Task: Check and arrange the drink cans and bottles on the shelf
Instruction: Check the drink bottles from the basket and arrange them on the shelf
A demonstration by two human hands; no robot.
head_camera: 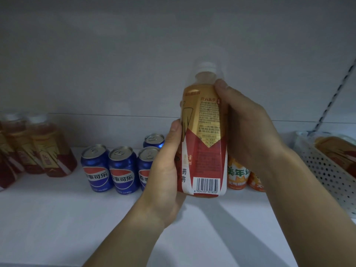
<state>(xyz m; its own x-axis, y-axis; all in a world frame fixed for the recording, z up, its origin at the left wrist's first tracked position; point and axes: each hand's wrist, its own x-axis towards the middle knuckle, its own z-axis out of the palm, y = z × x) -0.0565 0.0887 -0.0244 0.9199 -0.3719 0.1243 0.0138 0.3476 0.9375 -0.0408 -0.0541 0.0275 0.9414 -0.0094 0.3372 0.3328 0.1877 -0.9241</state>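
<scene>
Right now I've got the tea bottle [204, 132] up in front of me w/ both hands, clear of the shelf [57, 218], approx upright, white cap at top and tilted a touch away from me. My left hand [165, 180] grasps the lower half from the left side, thumb up along the label edge. My right hand [248, 128] wraps the upper half from the right, thumb tip near the shoulder just under the neck. Back of label faces me: fine print up top, barcode at bottom, so I reckon this is the checking bit, not placing yet.

What the next move turns on: matching tea bottles [38, 149] stand at far left of the shelf, well apart from my hands, w/ the blue cola cans [119, 168] between them and me. So the bottle's home lies left of both hands, and my left hand is the nearer one. Long axis is already vertical, so prob no re-orienting needed, just carry it left over the cans and set it down base-first.

Orange cans [238, 174] sit behind the bottle, partly hidden. A white perforated basket [325, 170] at right holds another bottle lying down.
</scene>
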